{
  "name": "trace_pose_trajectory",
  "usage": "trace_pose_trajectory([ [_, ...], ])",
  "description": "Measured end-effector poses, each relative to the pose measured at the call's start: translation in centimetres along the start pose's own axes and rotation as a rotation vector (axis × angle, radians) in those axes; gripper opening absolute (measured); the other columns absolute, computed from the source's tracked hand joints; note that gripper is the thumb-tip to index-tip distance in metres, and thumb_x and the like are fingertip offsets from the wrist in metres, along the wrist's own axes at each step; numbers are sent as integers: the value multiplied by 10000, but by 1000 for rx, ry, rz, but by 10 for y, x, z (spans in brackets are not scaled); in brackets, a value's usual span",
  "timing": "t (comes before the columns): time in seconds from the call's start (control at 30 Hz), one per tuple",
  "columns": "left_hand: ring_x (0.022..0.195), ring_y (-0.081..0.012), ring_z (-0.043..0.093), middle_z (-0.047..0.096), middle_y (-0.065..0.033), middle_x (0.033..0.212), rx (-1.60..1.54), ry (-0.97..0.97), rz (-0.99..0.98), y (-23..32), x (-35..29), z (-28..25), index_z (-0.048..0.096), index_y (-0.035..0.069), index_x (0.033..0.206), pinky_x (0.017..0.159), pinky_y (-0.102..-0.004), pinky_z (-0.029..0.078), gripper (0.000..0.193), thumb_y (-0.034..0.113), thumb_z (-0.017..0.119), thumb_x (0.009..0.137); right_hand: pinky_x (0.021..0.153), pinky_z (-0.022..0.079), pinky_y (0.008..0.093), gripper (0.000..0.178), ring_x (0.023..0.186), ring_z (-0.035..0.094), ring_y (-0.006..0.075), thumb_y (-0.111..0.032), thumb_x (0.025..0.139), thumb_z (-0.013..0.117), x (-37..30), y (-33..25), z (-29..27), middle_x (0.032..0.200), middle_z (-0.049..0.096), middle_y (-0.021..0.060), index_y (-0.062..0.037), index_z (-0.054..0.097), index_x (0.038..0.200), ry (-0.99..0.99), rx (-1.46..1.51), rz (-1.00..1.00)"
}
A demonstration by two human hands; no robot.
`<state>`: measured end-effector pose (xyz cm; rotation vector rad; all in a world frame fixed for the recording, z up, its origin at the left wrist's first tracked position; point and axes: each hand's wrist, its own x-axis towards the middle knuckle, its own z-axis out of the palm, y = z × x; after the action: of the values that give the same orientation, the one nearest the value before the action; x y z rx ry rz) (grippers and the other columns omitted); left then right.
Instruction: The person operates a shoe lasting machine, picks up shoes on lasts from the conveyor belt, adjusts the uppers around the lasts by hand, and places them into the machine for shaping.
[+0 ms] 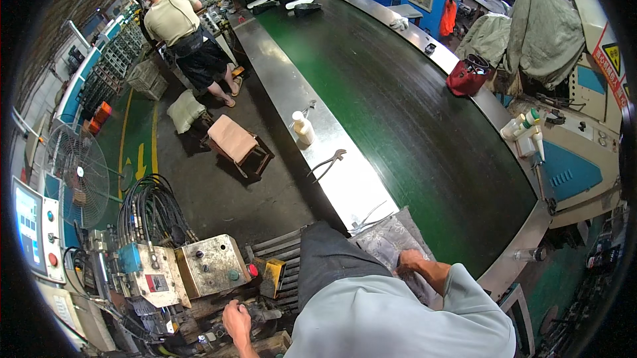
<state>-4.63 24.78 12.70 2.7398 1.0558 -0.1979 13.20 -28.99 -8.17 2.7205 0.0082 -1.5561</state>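
Loosely curled, the right hand (414, 258) touches patterned cloth (380, 242).

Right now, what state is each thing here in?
Left hand, fingers partly curled
Right hand, on patterned grey material
Pliers, lying flat, handles spread
White bottle, upright
Screen, lit
Red bag, open-topped
Fan, cannot tell whether spinning
Belt, cannot tell whether moving

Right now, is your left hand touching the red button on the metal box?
Apart. The head view shows the left hand lower in the picture than the red button, with a clear gap between its fingers and the button.
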Motion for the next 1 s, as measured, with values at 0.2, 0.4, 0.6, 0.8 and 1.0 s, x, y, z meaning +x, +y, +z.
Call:
trace_pose_trajectory([
  [0.2, 1049, -425, 659, 710, -225, 1074, 3, -6, -14, -1, 0, 0, 707, 3, 1133, 924, -506, 512, 270, 112, 679, 888, 940, 585, 422, 634, 1117, 731, 284, -577, 686, 887, 1, 2, -2, 1148, 773, 119, -92, 797, 1085, -26, -12, -59],
  [0.4, 1061, -421, 655, 707, -209, 1090, 7, -13, -13, -2, 0, 0, 706, 10, 1145, 931, -505, 510, 279, 127, 681, 892, 870, 581, 463, 697, 1002, 740, 386, -611, 688, 862, 5, 13, 4, 1039, 763, 230, 8, 786, 998, 23, 55, -179],
  [0.6, 1058, -416, 653, 705, -203, 1075, -11, -30, -18, -1, 0, -1, 704, 12, 1150, 933, -505, 505, 283, 125, 682, 891, 899, 579, 456, 698, 1041, 735, 365, -614, 684, 868, 6, 9, 6, 1084, 761, 210, -13, 787, 1031, -18, 34, -138],
  [0.8, 1066, -415, 649, 703, -199, 1083, -16, -9, -7, -4, -1, 2, 702, 11, 1152, 937, -502, 503, 285, 125, 687, 891, 929, 577, 450, 702, 1081, 730, 343, -616, 679, 873, 1, 7, 0, 1129, 759, 190, -35, 788, 1064, -32, 25, -121],
  [1.0, 1084, -418, 645, 700, -210, 1116, -14, -4, -9, -4, 0, 2, 705, 8, 1163, 942, -497, 505, 287, 126, 688, 901, 958, 575, 444, 709, 1121, 725, 322, -619, 675, 878, -2, 7, -4, 1174, 757, 170, -57, 788, 1098, -36, 20, -106],
])
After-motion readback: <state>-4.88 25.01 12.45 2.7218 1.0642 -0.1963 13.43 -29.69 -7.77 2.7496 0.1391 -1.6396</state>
